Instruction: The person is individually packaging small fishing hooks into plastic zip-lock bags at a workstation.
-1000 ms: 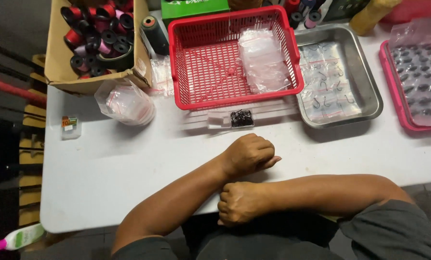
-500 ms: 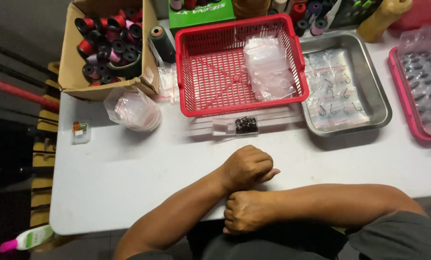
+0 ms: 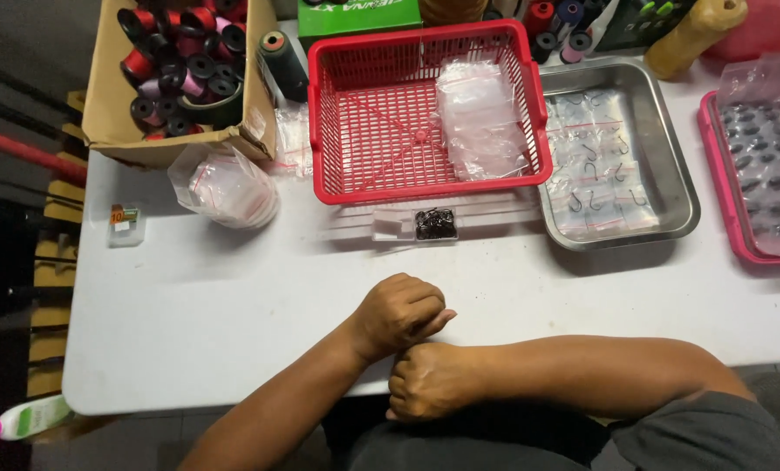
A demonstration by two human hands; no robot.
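Left hand [image 3: 400,314] and right hand [image 3: 432,380] curled into loose fists, pressed together at table [image 3: 233,305] near edge, nothing gripped. Red basket [image 3: 342,131] set toward far edge.

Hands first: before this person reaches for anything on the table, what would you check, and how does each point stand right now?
1. Left hand free: cannot tell, fist closed, resting on the table.
2. Right hand free: cannot tell, also curled, touching the left.
3. Path to the small clear box of dark bits: ok, bare table between.
4. Red basket has room: ok, only clear bags at its right side.
5. Steel tray stocked: ok, bagged hooks lie inside.
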